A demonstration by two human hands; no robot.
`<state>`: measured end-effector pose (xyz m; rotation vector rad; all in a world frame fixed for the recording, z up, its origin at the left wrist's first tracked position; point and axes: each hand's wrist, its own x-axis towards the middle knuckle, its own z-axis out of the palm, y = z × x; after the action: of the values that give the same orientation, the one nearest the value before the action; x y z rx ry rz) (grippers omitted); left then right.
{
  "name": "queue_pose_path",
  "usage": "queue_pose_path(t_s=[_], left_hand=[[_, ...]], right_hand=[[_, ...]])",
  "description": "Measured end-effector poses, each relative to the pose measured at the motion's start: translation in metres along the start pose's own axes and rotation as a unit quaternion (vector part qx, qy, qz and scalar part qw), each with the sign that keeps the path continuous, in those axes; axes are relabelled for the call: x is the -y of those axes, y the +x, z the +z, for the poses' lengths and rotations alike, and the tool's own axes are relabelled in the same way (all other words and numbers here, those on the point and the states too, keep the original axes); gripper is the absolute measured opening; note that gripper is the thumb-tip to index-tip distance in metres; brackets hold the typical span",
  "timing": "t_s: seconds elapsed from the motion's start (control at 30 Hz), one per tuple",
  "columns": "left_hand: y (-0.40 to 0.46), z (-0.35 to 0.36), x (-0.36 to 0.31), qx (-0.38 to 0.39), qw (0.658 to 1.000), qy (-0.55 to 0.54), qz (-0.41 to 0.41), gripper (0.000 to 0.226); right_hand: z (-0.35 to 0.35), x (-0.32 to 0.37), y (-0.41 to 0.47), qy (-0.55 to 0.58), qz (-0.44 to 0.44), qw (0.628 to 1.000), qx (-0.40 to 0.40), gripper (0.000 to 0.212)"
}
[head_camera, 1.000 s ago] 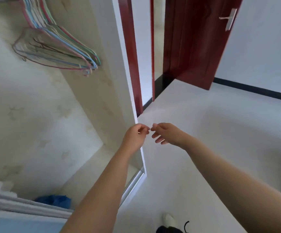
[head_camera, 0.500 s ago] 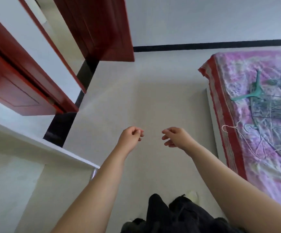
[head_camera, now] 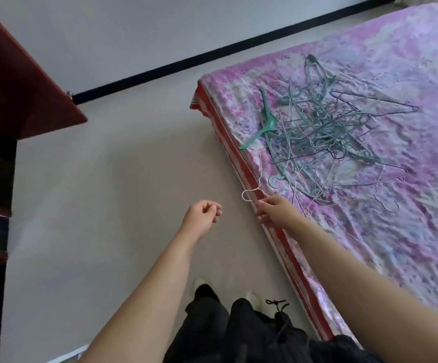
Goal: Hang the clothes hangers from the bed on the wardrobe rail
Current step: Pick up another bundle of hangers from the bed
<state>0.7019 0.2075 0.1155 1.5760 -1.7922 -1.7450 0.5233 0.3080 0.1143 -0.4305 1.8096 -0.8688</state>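
Bed (head_camera: 409,231), pink/purple cover, fills right side of view; floor (head_camera: 107,179) to the left, dark red door (head_camera: 16,87) far left. Wardrobe rail not in view.

Hanger pile (head_camera: 325,137) sits mid-bed, tangled wire + plastic, so likely pulled out one at a time. Green plastic hanger (head_camera: 265,119) at pile's left edge. White wire hanger (head_camera: 259,176) at the near-left bed edge, hook overhanging the floor side – the easiest one to reach from standing pos.

Right hand (head_camera: 275,213) at that hook, fingers curled abt the wire by the neck; looks like a pinch grip, contact a bit blurred. Left hand (head_camera: 202,216) over floor, loosely curled, holding nothing – free, prob. to take a transfer.
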Motion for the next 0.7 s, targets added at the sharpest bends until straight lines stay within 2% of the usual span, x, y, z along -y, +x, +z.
queue_pose_path(t_s=[0.3, 0.5, 0.6, 0.7], left_hand=[[0.143, 0.061, -0.043, 0.089, 0.994, 0.063, -0.002, 0.027], [0.250, 0.090, -0.082, 0.143, 0.979, 0.144, -0.006, 0.025], [0.288, 0.105, -0.100, 0.152, 0.975, 0.162, -0.003, 0.019], [0.319, 0.126, -0.099, 0.172, 0.967, 0.188, -0.030, 0.018]], right_hand=[[-0.095, -0.016, 0.095, 0.124, 0.072, 0.983, -0.119, 0.022], [-0.119, -0.007, 0.172, 0.193, 0.128, 0.961, -0.149, 0.034], [-0.125, -0.003, 0.200, 0.188, 0.153, 0.959, -0.147, 0.047], [-0.139, 0.003, 0.229, 0.093, 0.137, 0.976, -0.142, 0.061]])
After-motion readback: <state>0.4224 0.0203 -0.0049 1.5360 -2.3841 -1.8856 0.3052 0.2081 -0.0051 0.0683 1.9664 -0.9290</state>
